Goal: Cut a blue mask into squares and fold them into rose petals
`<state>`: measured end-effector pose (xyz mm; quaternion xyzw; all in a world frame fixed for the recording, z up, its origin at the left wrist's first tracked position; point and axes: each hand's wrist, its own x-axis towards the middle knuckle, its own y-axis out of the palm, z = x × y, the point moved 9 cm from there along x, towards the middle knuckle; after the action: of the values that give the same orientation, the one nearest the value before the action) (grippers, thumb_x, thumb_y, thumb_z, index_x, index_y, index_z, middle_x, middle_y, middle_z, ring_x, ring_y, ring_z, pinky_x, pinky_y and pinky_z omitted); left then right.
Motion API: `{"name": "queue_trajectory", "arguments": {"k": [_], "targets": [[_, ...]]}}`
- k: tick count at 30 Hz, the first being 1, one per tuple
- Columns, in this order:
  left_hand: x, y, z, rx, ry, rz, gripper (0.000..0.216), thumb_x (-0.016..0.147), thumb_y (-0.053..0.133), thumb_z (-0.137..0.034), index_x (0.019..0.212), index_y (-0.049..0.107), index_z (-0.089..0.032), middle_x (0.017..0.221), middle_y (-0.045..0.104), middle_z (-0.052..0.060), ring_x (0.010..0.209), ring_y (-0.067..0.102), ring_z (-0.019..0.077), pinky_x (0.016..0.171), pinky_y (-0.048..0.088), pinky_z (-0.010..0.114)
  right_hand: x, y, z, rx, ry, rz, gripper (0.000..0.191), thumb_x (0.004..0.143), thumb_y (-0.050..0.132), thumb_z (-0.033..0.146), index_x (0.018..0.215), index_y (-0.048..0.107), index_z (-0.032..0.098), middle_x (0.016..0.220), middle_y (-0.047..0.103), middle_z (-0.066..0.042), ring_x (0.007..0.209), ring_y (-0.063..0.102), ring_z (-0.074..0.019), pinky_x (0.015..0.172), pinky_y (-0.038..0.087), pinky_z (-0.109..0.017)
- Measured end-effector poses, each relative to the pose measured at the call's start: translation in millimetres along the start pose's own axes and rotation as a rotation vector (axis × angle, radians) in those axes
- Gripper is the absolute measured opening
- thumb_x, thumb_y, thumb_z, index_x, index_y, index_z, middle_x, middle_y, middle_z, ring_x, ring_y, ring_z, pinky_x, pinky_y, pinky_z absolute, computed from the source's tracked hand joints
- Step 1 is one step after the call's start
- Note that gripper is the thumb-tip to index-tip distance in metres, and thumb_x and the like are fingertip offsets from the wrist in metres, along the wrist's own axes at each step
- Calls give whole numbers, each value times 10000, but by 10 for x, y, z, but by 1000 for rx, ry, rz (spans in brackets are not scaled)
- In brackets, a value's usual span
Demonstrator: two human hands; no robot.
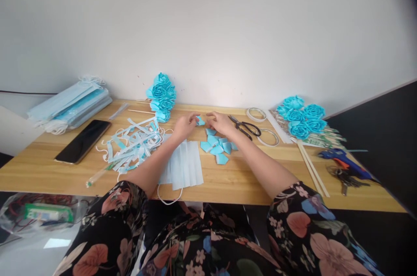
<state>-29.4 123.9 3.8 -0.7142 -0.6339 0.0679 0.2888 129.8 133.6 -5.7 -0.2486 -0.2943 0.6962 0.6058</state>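
A small blue cut piece (200, 121), shaped like a petal, is pinched at the fingertips of my left hand (186, 126). Facing it, a short gap away, my right hand (222, 123) has its fingers curved and apart, with nothing visible between them. Below the right hand, several more blue petal-shaped pieces (216, 149) lie loosely grouped on the wooden table (234, 180). Pale blue pleated face masks (186, 165) lie under and beside my left forearm. Black-handled scissors (245, 127) rest just right of my right hand.
Mask offcuts (130, 146) and a phone (83, 141) lie left, near stacked masks (73, 104). Blue fabric roses (162, 96) stand behind; more roses (302, 117) sit right. Tape rolls (256, 114), wooden sticks (312, 167), a glue gun (347, 163) and keys (347, 178) are also right.
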Motion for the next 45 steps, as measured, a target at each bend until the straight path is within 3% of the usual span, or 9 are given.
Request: {"name": "queue_trajectory", "arguments": {"k": [3,10,15,20,27,32,38,41,45], "targets": [[11,8,51,-84,-14,-13,356,794,495,-108,1073,701,-186,905,759,48,794,672,198,771,484,301,23,102,-10,177,34,73,385,862,581,172,1246,601,158,722,713,-20,582,610,-125,579,468,-234],[37,56,202,-433,-167,20,368,755,515,-115,1089,667,-144,921,759,67,669,659,137,616,475,233,151,132,3,217,-4,10,431,763,600,136,1192,637,153,687,628,30,554,531,-103,570,443,-224],[23,-23,248,-592,-271,-63,292,784,613,-216,1059,645,-124,909,747,88,592,643,114,510,430,199,186,21,26,62,-58,-41,420,775,604,172,1192,655,183,757,658,18,611,533,-110,604,425,-224],[22,-176,290,-619,-271,-210,218,793,593,-204,991,641,-125,857,723,57,547,588,83,476,397,183,190,-33,60,-128,-92,-44,392,818,599,153,1203,666,195,922,735,-46,766,630,-159,756,476,-275],[22,-225,319,-595,-266,-250,204,753,569,-165,930,665,-132,805,708,40,561,568,85,494,398,185,137,-145,169,-313,-166,-82,425,899,477,114,1280,635,217,1085,752,-76,978,677,-216,854,473,-311],[14,-236,311,-577,-267,-262,242,733,531,-125,930,671,-132,802,708,37,579,565,91,510,403,192,-38,-193,124,-362,-159,35,252,886,567,217,1079,728,244,964,768,-31,830,675,-198,689,428,-279],[29,-237,273,-491,-214,-278,233,725,619,-174,939,698,-131,776,692,30,547,507,94,484,354,208,-274,-56,-17,-309,-190,140,136,838,678,264,960,726,227,925,755,-32,790,651,-177,655,392,-264],[44,-284,240,-351,-152,-271,215,766,624,-226,941,725,-152,776,701,31,591,541,125,565,413,238,-312,-76,-81,-274,-167,59,70,827,674,251,879,697,210,877,735,-34,752,627,-166,643,384,-263],[61,-287,146,32,-12,-195,193,804,590,-197,885,764,-185,883,737,70,799,635,218,790,478,322,-312,-164,-191,-62,-120,-38,94,832,638,298,833,643,204,830,727,-22,745,632,-164,672,424,-268]]}}
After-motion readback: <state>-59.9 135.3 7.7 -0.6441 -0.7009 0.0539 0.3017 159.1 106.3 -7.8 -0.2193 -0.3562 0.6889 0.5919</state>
